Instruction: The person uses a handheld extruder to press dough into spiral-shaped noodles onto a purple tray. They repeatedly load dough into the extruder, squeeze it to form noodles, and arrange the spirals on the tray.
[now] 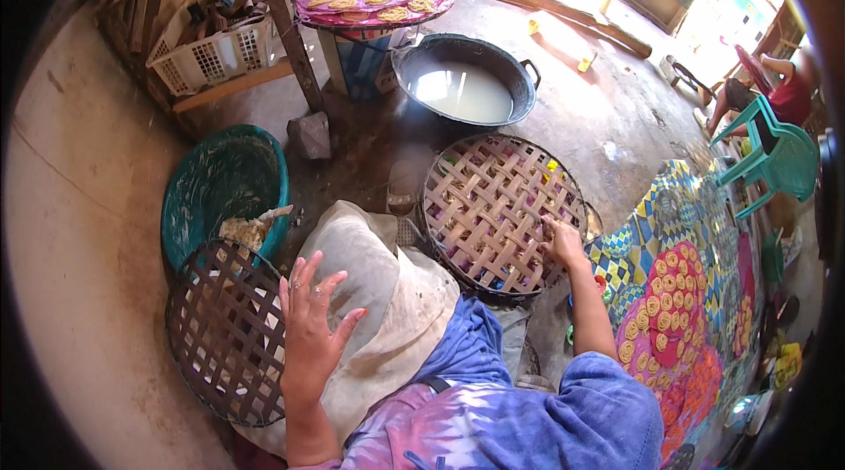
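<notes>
My left hand [317,312] is raised over my cloth-covered lap with its fingers spread, holding nothing. Beside it, a dark round woven tray [233,334] leans by the teal basin. My right hand [563,239] has its fingers curled at the right edge of a round, open-weave bamboo tray [497,206], seemingly gripping it. This tray is tilted in front of my knees, and bits of yellow and purple show through its gaps. A pale cloth [370,294] covers my lap.
A teal basin [185,197] holds something whitish. Ahead stands a black tub [458,87] of cloudy liquid, beside a pink-covered round tray [308,5] bearing yellow coils. More coils [660,303] lie on a patterned mat at right. A person [788,96] sits near a green chair [770,157].
</notes>
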Demonstrator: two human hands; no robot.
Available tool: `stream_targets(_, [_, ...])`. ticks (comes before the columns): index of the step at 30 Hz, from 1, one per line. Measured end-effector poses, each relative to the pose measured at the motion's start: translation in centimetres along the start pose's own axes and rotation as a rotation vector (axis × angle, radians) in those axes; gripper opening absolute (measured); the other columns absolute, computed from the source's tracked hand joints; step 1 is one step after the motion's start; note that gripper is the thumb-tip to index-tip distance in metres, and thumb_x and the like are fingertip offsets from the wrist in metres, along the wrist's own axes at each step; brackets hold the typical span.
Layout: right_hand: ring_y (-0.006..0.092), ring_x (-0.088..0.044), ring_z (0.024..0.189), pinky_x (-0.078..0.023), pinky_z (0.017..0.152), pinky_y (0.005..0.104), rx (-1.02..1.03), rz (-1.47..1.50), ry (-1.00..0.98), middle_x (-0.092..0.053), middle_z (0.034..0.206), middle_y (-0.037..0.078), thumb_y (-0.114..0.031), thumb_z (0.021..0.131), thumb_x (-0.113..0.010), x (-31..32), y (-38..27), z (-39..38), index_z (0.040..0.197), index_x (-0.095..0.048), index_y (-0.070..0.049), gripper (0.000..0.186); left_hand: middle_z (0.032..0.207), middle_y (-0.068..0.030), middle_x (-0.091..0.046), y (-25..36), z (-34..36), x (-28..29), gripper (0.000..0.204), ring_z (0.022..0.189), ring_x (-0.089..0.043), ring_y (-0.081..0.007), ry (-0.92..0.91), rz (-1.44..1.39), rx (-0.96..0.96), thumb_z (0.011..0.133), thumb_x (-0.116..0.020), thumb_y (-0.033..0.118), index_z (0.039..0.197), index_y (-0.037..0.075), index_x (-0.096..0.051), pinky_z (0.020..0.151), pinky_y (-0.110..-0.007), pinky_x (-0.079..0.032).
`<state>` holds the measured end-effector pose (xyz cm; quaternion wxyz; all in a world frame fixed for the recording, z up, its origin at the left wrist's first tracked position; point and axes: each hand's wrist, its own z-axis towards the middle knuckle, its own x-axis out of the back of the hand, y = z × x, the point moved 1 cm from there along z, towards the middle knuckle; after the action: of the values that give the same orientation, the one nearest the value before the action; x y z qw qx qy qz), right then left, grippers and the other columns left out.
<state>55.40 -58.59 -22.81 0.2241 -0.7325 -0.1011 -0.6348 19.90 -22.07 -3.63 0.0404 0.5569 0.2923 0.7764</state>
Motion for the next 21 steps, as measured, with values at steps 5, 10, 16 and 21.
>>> stream_targets(5, [0.0356, -0.058, 0.117, -0.048, 0.100, 0.0426, -0.064, 0.006, -0.085, -0.062, 0.124, 0.018, -0.024, 0.069, -0.083, -0.3, -0.1, 0.5, 0.137, -0.053, -0.011, 0.076, 0.150, -0.0093, -0.040, -0.6, -0.8, -0.2, 0.051, 0.143, -0.031, -0.0343, -0.024, -0.005, 0.023, 0.083, -0.074, 0.034, 0.127, 0.016, -0.056, 0.116, -0.058, -0.018])
stream_targets(10, [0.0403, -0.049, 0.125, -0.045, 0.104, 0.0469, -0.054, 0.029, -0.166, -0.052, 0.132, 0.022, -0.015, 0.066, -0.083, 0.4, -0.2, 0.6, 0.140, -0.050, -0.017, 0.081, 0.146, -0.0077, -0.045, -1.4, -3.4, -0.7, 0.050, 0.139, -0.037, -0.0321, -0.023, 0.013, -0.006, 0.081, -0.076, 0.031, 0.124, 0.016, -0.058, 0.114, -0.055, -0.025])
stream_targets(16, [0.0422, -0.049, 0.123, -0.042, 0.105, 0.0451, 0.181, 0.122, 0.077, -0.051, 0.132, 0.022, -0.005, 0.074, -0.075, 3.4, -6.9, -0.2, 0.129, -0.057, -0.005, 0.058, 0.131, -0.0060, -0.059, -1.1, -11.2, -2.7, 0.028, 0.123, -0.054, -0.0261, -0.125, -0.226, -0.107, 0.087, -0.070, 0.024, 0.111, 0.012, -0.065, 0.106, -0.045, -0.039])
stream_targets(21, [0.0356, -0.055, 0.115, -0.045, 0.098, 0.0418, 0.529, 0.333, -0.027, -0.054, 0.128, 0.017, -0.003, 0.082, -0.069, 3.3, -21.3, -1.4, 0.125, -0.059, -0.006, 0.044, 0.119, -0.0039, -0.065, -2.2, -18.1, -2.7, 0.022, 0.109, -0.061, -0.0230, -0.011, -0.284, 0.024, 0.091, -0.065, 0.026, 0.105, 0.009, -0.066, 0.097, -0.039, -0.045])
